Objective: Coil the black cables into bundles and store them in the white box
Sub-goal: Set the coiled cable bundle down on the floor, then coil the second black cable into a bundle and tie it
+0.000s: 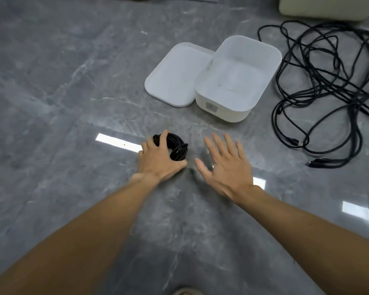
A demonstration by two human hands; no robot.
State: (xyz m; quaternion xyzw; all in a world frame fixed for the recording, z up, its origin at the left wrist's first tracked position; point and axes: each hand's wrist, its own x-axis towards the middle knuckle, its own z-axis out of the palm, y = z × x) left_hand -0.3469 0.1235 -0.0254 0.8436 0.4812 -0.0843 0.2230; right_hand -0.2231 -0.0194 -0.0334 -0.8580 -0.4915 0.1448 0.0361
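Your left hand [161, 160] grips the coil [176, 149]; right hand [224, 165] hovers open (loosen, and it springs apart before the box [228, 107]).

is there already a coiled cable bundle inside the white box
No, the open white plastic box holds nothing, and the one coiled black cable bundle lies on the grey floor under the left hand.

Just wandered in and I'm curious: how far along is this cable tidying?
One coiled cable bundle is made; the left hand grips it on the floor, while the right hand is open and holds nothing. The white box stands open and empty, lid beside it. The loose cables remain uncoiled.
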